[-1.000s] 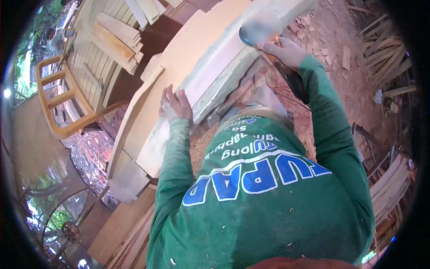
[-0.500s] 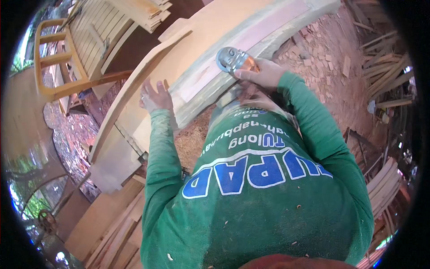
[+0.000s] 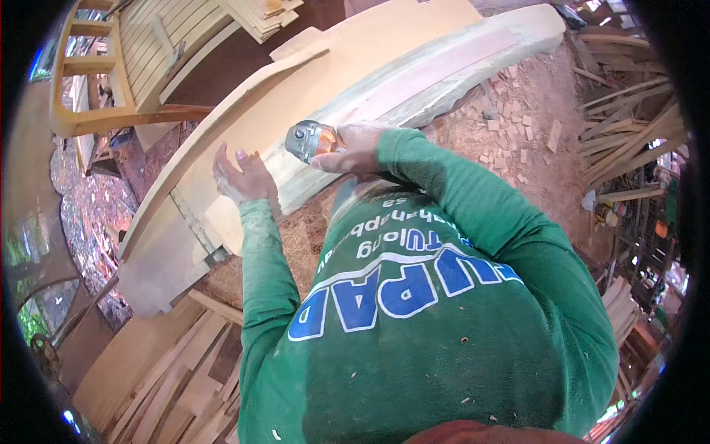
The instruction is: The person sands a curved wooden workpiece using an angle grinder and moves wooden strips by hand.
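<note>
My right hand (image 3: 356, 146) is wrapped around the body of an angle grinder (image 3: 305, 141), which has a grey metal head and orange casing. The grinder's head is over the near side of a long, curved wooden panel (image 3: 399, 44), by its pale, dusty band. What lies under the head is hidden. My left hand (image 3: 244, 176) is on or just over the panel, left of the grinder, with fingers apart and nothing held. From here I cannot tell how firmly it touches the wood. Both sleeves are green and dusty.
Small wood chips (image 3: 510, 122) and dust cover the ground beyond the panel. Wood strips (image 3: 629, 148) are piled at the right. Planks (image 3: 166, 370) lie at the lower left. A yellowish wooden frame (image 3: 92, 66) and slatted piece (image 3: 170, 44) stand at the upper left.
The grinder in my right hand has moved left and down along the panel, closer to my left hand. My left hand stays open, slightly lower left in view. The view has shifted a little.
</note>
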Motion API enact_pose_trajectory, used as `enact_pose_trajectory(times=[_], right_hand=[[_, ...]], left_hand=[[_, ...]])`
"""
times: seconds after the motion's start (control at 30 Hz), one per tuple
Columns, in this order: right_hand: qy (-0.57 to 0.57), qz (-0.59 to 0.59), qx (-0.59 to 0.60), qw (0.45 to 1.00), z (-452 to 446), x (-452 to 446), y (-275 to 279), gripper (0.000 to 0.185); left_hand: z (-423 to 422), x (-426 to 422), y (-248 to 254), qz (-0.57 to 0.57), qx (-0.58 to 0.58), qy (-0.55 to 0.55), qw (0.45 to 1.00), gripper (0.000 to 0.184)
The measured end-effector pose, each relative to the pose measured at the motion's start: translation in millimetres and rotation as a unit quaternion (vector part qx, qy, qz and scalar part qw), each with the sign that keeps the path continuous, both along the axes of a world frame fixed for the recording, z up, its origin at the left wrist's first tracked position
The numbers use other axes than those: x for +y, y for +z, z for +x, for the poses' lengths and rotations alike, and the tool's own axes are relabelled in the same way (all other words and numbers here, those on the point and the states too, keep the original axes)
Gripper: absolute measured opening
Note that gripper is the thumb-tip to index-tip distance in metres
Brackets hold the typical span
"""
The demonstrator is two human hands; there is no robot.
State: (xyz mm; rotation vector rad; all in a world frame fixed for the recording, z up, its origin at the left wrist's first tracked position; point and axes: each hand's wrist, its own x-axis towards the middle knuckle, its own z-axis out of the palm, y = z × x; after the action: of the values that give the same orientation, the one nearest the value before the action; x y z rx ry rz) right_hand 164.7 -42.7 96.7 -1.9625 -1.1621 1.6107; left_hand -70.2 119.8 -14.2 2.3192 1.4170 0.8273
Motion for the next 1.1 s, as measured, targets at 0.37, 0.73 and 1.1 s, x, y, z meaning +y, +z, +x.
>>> enact_pose_trajectory(times=[0.37, 0.73, 1.1], right_hand=[[-0.208, 0.022, -0.055, 0.976, 121, -96, -38, 0.085], [-0.309, -0.043, -0.109, 0.944, 296, -197, -20, 0.103], [-0.470, 0.060, -0.115, 0.873, 424, -278, -54, 0.078]], left_hand=[[101, -72, -11, -0.039, 0.048, -0.293, 0.954, 0.042], [241, -127, 6, -0.055, 0.140, -0.392, 0.907, 0.050], [299, -149, 16, -0.074, 0.159, -0.395, 0.902, 0.047]])
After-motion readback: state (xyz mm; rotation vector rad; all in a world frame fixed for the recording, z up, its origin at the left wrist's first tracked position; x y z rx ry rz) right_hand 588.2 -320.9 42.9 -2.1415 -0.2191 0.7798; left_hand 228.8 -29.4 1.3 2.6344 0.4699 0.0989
